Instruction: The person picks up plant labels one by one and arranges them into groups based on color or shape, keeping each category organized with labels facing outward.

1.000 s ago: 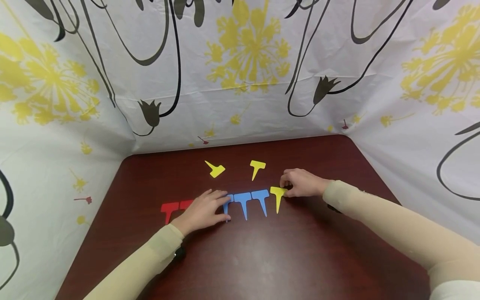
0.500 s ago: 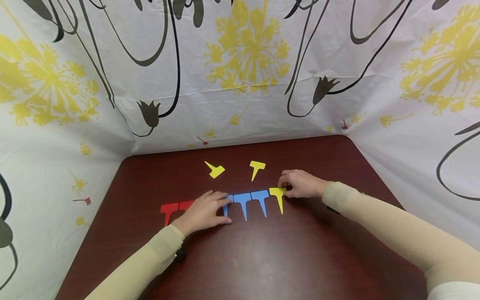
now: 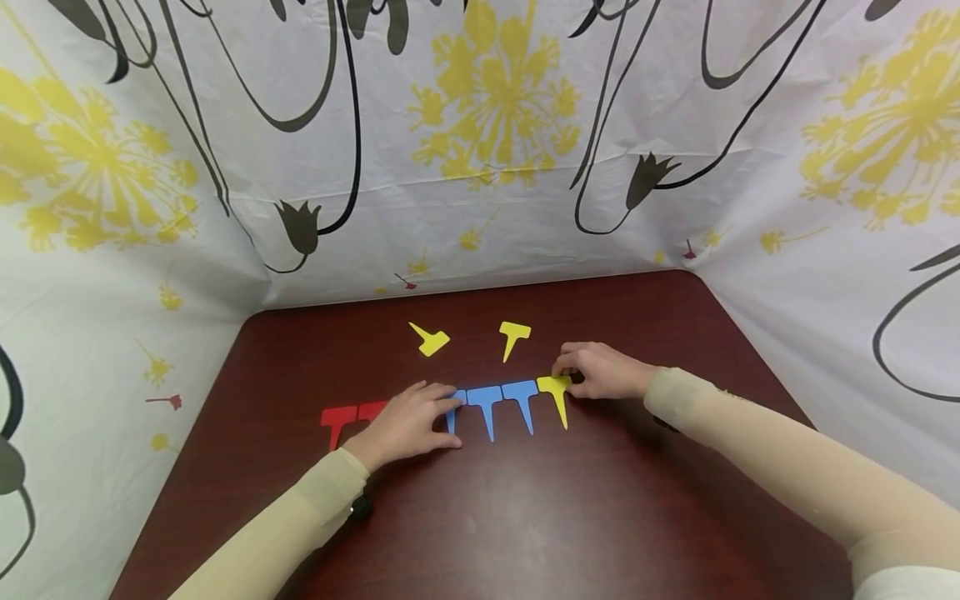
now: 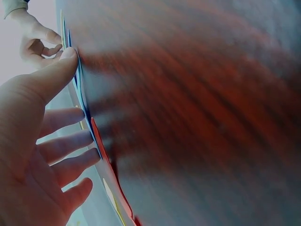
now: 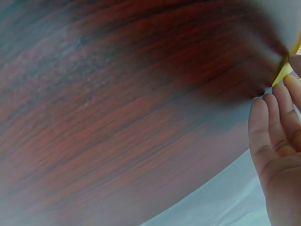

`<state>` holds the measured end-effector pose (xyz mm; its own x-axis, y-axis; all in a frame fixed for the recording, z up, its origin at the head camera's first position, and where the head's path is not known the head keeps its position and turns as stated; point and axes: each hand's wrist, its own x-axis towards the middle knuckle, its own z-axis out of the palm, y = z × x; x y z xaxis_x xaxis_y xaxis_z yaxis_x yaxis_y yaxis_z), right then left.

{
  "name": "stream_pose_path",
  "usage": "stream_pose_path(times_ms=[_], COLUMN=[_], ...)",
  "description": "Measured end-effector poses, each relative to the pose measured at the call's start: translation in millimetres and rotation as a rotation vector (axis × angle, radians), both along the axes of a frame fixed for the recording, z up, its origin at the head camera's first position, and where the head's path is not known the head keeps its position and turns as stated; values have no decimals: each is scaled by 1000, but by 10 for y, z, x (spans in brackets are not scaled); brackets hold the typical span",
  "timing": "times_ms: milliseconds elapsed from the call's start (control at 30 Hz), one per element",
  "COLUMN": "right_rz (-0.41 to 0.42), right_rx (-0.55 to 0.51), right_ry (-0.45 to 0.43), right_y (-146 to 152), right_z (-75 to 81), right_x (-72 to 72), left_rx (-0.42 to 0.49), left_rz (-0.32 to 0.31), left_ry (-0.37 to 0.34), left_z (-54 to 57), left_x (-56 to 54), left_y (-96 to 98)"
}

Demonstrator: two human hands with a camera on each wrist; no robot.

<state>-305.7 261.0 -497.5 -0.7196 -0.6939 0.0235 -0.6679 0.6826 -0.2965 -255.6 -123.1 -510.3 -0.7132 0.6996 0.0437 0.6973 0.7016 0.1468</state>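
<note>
My right hand (image 3: 603,370) pinches one end of a yellow T-shaped plant label (image 3: 555,386) between thumb and fingers; the pinch also shows in the right wrist view, on the yellow label (image 5: 282,71). That label lies right beside a blue plant label (image 3: 521,390), its stem pointing toward me. Another blue label (image 3: 484,397) adjoins it on the left. My left hand (image 3: 405,422) rests with spread fingers over a third blue label (image 3: 452,421), partly covering it. Red labels (image 3: 340,415) continue the row leftward, partly hidden by that hand.
Behind the row lie two loose yellow labels, one tilted (image 3: 432,342) and one with its stem toward me (image 3: 514,335). The dark red-brown table (image 3: 525,517) meets a patterned white cloth (image 3: 480,225) at the back and sides.
The right hand has slid the yellow label slightly left, up against the blue one, and its stem tip has swung right. The left hand stays almost still.
</note>
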Motion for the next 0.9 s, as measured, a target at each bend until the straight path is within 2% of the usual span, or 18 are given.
stream_pose_path(times_ms=[367, 533, 733, 900], right_rz=[0, -14, -72, -103], right_rx=[-18, -53, -116, -117], right_ry=[-12, -39, -45, -43], right_y=[-9, -28, -177, -453], right_z=[-7, 39, 142, 200], right_x=[15, -3, -156, -342], left_rx=[16, 27, 41, 76], left_rz=[-1, 4, 13, 5], left_ry=[-7, -22, -36, -8], left_z=[25, 33, 20, 15], left_x=[14, 25, 26, 44], left_y=[-4, -17, -48, -89])
